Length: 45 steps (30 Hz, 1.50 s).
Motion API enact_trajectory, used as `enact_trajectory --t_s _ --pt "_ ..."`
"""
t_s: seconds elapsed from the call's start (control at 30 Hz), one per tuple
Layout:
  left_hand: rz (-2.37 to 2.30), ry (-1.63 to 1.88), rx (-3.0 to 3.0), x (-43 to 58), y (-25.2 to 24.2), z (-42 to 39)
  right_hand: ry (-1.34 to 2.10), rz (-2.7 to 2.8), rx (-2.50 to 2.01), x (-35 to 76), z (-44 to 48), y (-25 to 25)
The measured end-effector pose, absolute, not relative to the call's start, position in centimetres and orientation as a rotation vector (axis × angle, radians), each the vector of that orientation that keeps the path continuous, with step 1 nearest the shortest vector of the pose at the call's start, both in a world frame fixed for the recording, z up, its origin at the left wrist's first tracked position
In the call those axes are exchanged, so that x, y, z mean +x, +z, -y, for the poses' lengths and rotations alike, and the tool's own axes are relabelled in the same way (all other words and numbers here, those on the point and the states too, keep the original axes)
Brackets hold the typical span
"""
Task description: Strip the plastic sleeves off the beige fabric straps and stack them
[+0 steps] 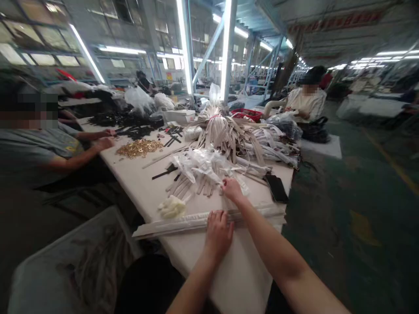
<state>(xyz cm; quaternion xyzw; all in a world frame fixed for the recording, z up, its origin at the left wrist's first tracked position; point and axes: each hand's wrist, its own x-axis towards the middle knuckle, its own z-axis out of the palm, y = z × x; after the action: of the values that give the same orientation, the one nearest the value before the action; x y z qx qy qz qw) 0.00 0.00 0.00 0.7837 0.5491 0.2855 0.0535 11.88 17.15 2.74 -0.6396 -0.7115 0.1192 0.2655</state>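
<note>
My left hand (218, 231) lies on a long, flat bundle of pale strips (183, 224). Its fingers rest over the top, with the thumb apart. The bundle stretches crosswise over the near part of the table, and some clear wrapping shines on it. Farther forward, my right hand (233, 189) is closed in a pinch at the edge of a crumpled clear plastic bag (206, 163). What exactly lies between its fingertips is too small to make out. Beige strips (186, 186) stick out from under the bag. A pale yellow crumpled heap (172, 207) lies left of the bundle.
A dark phone (276, 188) lies near the table's right edge. Behind the bag stands a tied bunch of beige strips (219, 128). Gold metal pieces (139, 148) are piled at left, near a seated person (72, 146). A white bin (42, 261) stands lower left.
</note>
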Motion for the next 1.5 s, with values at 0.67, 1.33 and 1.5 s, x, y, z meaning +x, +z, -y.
enact_trajectory --t_s 0.67,1.33,1.5 --pt "-1.531 1.218 2.32 -1.1 0.6 -2.5 0.418 2.079 -1.321 13.9 -3.9 2.7" --pt "-1.549 0.823 1.93 -8.5 3.3 2.4 0.08 1.824 -1.371 14.6 -6.3 2.4" --pt "-1.305 1.194 0.926 -4.8 2.0 1.9 0.084 1.698 -1.266 11.4 -5.8 6.1"
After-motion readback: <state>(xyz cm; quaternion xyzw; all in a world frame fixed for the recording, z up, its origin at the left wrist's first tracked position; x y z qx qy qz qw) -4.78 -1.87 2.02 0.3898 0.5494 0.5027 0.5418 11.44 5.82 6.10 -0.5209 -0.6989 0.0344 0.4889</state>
